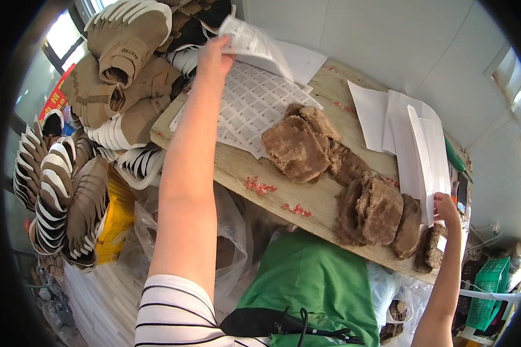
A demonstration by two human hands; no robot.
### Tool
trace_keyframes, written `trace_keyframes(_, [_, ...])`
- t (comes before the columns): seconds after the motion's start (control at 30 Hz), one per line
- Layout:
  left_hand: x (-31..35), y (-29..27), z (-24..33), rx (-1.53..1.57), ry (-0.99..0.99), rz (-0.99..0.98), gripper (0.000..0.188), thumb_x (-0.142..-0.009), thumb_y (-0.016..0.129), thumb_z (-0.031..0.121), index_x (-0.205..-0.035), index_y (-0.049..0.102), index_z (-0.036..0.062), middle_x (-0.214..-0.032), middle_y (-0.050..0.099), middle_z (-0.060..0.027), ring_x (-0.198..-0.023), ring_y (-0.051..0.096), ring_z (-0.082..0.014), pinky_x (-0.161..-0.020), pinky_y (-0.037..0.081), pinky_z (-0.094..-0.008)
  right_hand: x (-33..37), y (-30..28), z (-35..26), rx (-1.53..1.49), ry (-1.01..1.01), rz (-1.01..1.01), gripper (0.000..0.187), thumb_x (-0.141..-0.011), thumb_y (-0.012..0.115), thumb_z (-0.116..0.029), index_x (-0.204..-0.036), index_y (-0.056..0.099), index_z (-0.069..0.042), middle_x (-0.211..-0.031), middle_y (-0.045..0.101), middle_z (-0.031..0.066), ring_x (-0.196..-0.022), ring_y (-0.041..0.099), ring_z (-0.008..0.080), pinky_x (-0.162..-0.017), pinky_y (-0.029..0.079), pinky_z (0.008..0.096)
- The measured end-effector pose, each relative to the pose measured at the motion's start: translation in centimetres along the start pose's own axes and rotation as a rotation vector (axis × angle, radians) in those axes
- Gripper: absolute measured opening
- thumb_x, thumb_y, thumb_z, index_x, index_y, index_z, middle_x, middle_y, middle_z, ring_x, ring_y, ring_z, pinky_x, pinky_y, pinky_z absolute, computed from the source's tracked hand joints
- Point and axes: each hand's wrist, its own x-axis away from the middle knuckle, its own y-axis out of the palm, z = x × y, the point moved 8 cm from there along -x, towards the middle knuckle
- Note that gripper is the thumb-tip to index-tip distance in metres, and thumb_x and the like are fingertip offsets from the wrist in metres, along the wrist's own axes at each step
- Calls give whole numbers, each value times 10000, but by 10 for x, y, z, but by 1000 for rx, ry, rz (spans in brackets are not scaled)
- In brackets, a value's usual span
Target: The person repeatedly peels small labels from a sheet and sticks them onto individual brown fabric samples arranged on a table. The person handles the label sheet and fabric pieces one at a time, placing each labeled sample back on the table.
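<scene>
My left hand [214,55] is stretched to the far side of the table and pinches the corner of a printed sheet [255,47], which curls up, slightly blurred. Below it lies a layer of similar printed label sheets [237,98]. Over at the right edge, my right hand [446,209] has its fingers closed at the near end of folded white paper [424,156]. Between my arms lie piles of brown fluffy pieces [298,149], with more brown stacks [379,211] nearer the front edge.
Stacks of brown shoe uppers with white edges [130,40] crowd the table's left end, and more stacks [69,191] stand lower left by a yellow crate [117,217]. The worn wooden tabletop [318,202] meets a pale wall [399,40]. A green basket [487,292] sits lower right.
</scene>
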Motion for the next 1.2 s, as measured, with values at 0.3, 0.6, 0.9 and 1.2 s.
trace_keyframes(0.3, [24,43,129,106,239,-237,258,-957,587,9,-1213,570,-10,-1248,623,-173,-1225,570,-341,-1067,463,-519,-19,28,-69,-203,-210,-82,494,-876,610,-201,-1355,576,-85,-1245,622,60,-1117,573,187,-904,485,373])
trace_keyframes(0.6, [179,0,232,-192,441,75,440,-1037,441,182,-1404,461,-61,-1451,499,-200,-1337,480,-336,-1144,362,-511,95,-12,-97,-86,-557,486,326,-878,612,-32,-1199,656,-2,-1101,716,83,-1053,657,153,-924,503,304])
trace_keyframes(0.9, [343,3,222,-439,552,209,497,-1017,481,265,-1371,473,-84,-1405,527,-214,-1286,528,-315,-1086,422,-482,184,28,30,509,-411,730,602,-793,759,-195,-1343,548,-73,-1400,525,121,-1334,443,351,-1082,391,465])
trace_keyframes(1.2, [384,47,178,-398,403,-349,417,-981,556,211,-1271,523,-87,-1295,587,-242,-1193,589,-310,-1005,477,-455,202,46,84,679,-296,776,745,-831,741,-317,-1468,440,-74,-1537,413,107,-1441,344,323,-1155,298,501])
